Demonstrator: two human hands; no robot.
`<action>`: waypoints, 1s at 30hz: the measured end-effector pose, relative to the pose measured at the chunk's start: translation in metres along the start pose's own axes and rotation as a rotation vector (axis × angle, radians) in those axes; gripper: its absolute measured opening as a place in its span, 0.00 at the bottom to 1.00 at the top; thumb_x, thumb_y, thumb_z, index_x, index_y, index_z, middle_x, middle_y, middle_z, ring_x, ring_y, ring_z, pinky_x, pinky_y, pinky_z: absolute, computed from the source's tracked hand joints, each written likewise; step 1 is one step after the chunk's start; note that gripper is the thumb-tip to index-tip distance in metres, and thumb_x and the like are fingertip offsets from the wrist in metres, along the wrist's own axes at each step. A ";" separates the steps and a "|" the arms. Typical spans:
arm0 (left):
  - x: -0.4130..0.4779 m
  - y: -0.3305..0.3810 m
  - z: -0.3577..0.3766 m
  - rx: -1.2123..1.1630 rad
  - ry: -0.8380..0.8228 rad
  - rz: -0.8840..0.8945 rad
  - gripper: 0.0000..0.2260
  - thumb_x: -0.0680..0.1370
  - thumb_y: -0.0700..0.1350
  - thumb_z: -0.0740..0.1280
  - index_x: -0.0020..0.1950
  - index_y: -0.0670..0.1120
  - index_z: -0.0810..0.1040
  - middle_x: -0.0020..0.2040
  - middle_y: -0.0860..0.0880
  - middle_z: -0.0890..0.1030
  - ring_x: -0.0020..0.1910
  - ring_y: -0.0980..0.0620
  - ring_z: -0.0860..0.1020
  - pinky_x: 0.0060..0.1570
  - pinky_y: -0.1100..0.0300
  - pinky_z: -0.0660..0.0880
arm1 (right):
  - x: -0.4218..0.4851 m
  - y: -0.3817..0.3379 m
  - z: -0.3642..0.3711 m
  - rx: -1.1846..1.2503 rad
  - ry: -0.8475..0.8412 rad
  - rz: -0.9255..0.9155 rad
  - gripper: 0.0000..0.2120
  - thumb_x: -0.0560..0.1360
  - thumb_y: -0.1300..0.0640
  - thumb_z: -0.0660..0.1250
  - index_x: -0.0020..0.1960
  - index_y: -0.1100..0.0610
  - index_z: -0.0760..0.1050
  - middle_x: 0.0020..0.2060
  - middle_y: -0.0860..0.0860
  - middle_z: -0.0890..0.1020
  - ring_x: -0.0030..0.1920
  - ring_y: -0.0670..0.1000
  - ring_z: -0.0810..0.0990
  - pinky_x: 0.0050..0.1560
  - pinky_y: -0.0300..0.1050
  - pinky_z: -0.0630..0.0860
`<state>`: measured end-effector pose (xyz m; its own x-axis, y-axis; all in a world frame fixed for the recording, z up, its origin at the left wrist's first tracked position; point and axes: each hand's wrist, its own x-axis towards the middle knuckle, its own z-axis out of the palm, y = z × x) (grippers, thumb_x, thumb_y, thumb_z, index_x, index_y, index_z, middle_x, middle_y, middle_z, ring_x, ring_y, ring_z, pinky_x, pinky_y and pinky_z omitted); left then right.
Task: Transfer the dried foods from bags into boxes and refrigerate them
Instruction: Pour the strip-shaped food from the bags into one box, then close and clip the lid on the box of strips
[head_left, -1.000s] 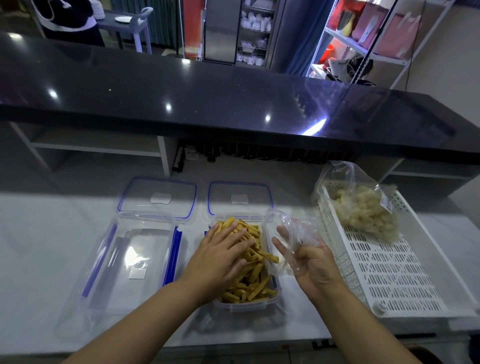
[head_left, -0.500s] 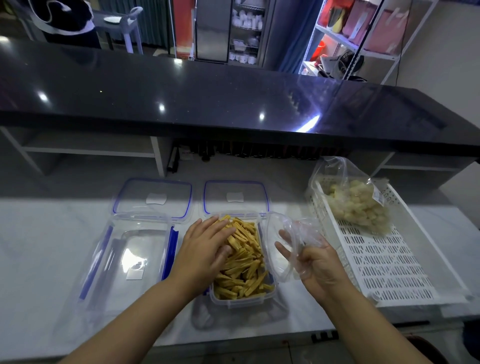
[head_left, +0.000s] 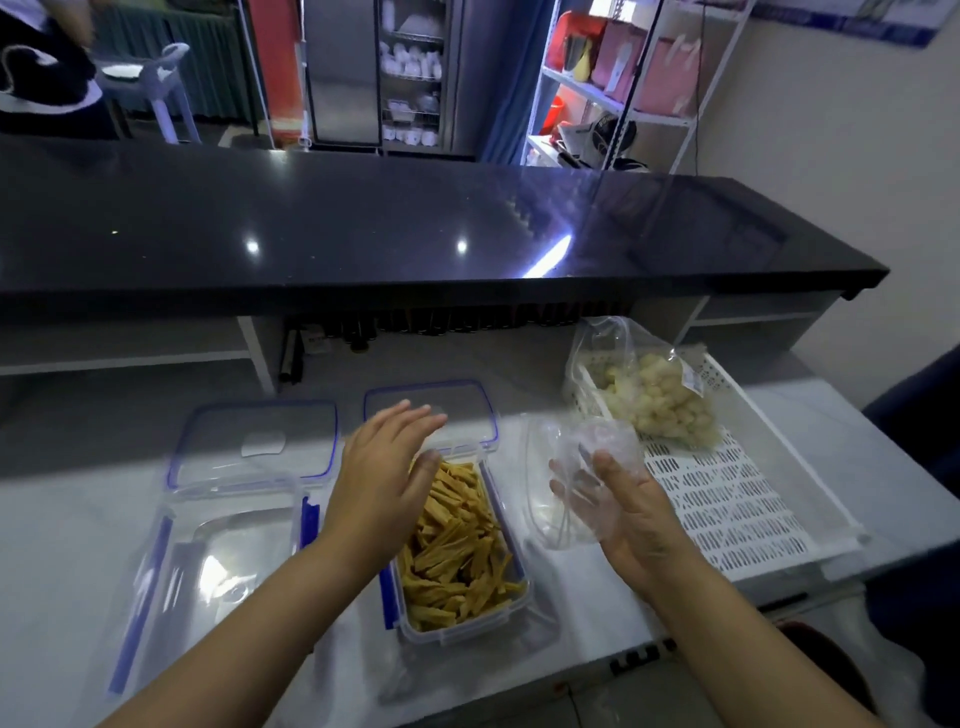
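Take the filled box (head_left: 462, 551) of yellow strips as your landmark. It stands on the pale counter (head_left: 582, 587) with its long axis running away from you.

To its right lies the white slotted tray (head_left: 727, 509); the full bag (head_left: 657, 397) of pale pieces sits at the tray's far end, apart from both hands. To the landmark's left stands the empty box (head_left: 218, 561), long axis parallel. Each box has its clear, blue-rimmed lid lying flat just behind it: the left lid (head_left: 254, 441) and the right lid (head_left: 447, 405).

Your left hand (head_left: 384, 467) hovers over the landmark's far end, fingers spread wide and holding nothing, fingertips at the right lid's near edge. This hand is the nearer one to that lid; nothing stands between them.

Your right hand (head_left: 618, 499), just right of the landmark, grips the emptied clear bag (head_left: 576, 488) loosely. Judged next step: lid on, then discard the bag.
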<state>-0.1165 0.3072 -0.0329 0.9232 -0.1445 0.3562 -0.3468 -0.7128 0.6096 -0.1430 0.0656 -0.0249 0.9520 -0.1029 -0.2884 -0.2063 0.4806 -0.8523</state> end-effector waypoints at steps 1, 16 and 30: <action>0.005 0.005 0.004 -0.007 -0.009 0.016 0.21 0.77 0.54 0.53 0.68 0.52 0.71 0.67 0.53 0.73 0.69 0.59 0.61 0.67 0.59 0.55 | 0.001 -0.006 -0.006 0.001 0.028 -0.035 0.46 0.49 0.46 0.84 0.63 0.58 0.73 0.55 0.56 0.83 0.58 0.61 0.80 0.57 0.57 0.77; 0.059 0.079 0.086 0.035 -0.040 0.000 0.15 0.79 0.46 0.61 0.66 0.52 0.73 0.66 0.53 0.73 0.70 0.55 0.63 0.66 0.60 0.57 | 0.040 -0.101 -0.158 -0.668 0.464 -0.197 0.32 0.73 0.59 0.71 0.73 0.53 0.61 0.71 0.54 0.67 0.69 0.53 0.67 0.63 0.47 0.66; 0.033 0.037 0.046 0.131 0.223 -0.412 0.13 0.78 0.38 0.61 0.60 0.47 0.78 0.59 0.52 0.76 0.64 0.51 0.69 0.62 0.58 0.62 | 0.098 -0.112 -0.057 -1.064 -0.103 -0.927 0.13 0.71 0.70 0.69 0.50 0.55 0.79 0.49 0.45 0.79 0.55 0.48 0.76 0.59 0.36 0.70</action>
<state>-0.0915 0.2448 -0.0316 0.9163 0.3080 0.2558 0.0770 -0.7627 0.6422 -0.0400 -0.0475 0.0174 0.8369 0.0712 0.5428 0.4682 -0.6068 -0.6423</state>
